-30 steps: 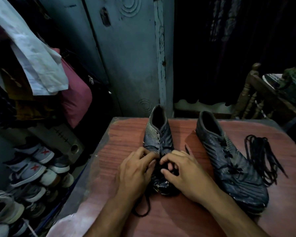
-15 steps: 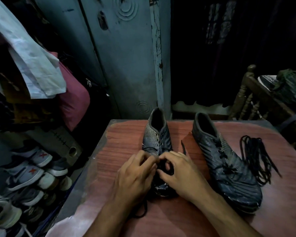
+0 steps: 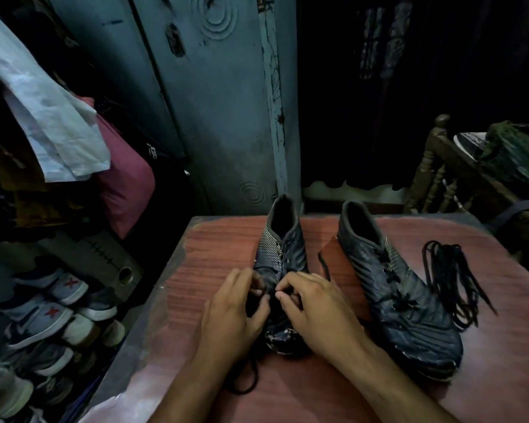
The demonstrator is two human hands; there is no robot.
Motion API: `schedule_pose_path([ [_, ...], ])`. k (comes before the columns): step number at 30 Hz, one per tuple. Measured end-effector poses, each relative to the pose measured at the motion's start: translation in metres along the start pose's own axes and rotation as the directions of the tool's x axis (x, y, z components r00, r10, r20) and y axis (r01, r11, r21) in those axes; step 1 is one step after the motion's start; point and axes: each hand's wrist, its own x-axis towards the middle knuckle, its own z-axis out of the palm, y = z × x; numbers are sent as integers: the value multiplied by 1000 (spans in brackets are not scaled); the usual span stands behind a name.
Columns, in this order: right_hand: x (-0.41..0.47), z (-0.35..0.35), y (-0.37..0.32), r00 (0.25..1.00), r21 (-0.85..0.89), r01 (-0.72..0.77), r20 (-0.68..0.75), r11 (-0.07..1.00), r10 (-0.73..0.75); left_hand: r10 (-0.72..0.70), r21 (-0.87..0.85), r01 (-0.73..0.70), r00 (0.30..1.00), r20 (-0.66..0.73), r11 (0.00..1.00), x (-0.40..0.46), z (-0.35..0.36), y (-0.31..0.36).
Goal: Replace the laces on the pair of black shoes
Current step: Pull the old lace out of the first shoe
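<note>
Both hands, left hand [image 3: 232, 312] and right hand [image 3: 315, 309], curled over left shoe [image 3: 283, 254] mid-table [image 3: 318, 392], pinching its lace [image 3: 242, 383]. Right of it: right shoe [image 3: 403, 294] apparently laced, spare laces [image 3: 452, 285] beyond. Judged roughly halfway.

Two black shoes on the table [image 3: 214, 257] — left shoe [image 3: 283, 251], right shoe [image 3: 400, 294]. One loose lace bundle [image 3: 449, 282]. Two hands — left [image 3: 232, 315], right [image 3: 321, 309].

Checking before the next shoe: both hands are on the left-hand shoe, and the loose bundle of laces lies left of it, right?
Not quite. Both hands are on the left-hand shoe, but the loose laces lie at the far right, beyond the other shoe, as the head view shows.
</note>
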Motion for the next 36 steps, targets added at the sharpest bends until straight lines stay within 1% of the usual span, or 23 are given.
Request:
schedule_pose_path([
  [2, 0, -2, 2, 1000, 91, -2, 16, 996, 0, -22, 68, 22, 1000, -4, 997, 2, 3, -3],
  [4, 2, -6, 4, 1000, 162, -8, 19, 987, 5, -30, 76, 29, 1000, 5, 997, 3, 5, -7],
  [8, 3, -15, 5, 998, 243, -18, 57, 970, 4, -97, -119, 102, 994, 45, 988, 8, 1, -16],
  [12, 2, -17, 3, 993, 258, -7, 115, 966, -23, -127, -215, 138, 990, 63, 967, 9, -1, -14],
  [14, 2, -17, 3, 992, 272, -12, 122, 962, -22, -96, -209, 106, 994, 57, 972, 8, -3, -13],
  [17, 3, -19, 4, 988, 291, -8, 152, 957, -38, -23, -155, 29, 999, 45, 988, 4, -4, -12],
  [21, 3, -20, 5, 978, 311, -35, 206, 950, -31, 17, -39, -16, 999, 40, 999, 3, -4, -10],
  [23, 3, -20, 5, 980, 322, -51, 196, 945, -14, 16, -78, -15, 1000, 19, 997, 3, -4, -10],
  [25, 3, -17, 4, 985, 338, -87, 168, 937, 31, 32, -161, -34, 999, -18, 986, 2, -6, -11],
  [28, 3, -9, 6, 989, 271, -128, 109, 954, 101, 51, -200, -64, 997, -65, 978, 0, -8, -7],
  [30, 3, -4, 10, 989, 217, -130, 98, 968, 110, 62, -155, -73, 996, -71, 985, -3, -7, -1],
  [32, 4, 1, 14, 990, 191, -128, 88, 973, 113, 44, -103, -49, 998, -52, 993, -11, -5, 6],
  [33, 3, 2, 14, 991, 184, -123, 80, 975, 109, 25, -119, -30, 999, -45, 992, -16, -5, 10],
  [36, 3, 4, 12, 990, 144, -131, 80, 981, 120, -52, -269, 36, 997, -50, 962, -31, -6, 16],
])
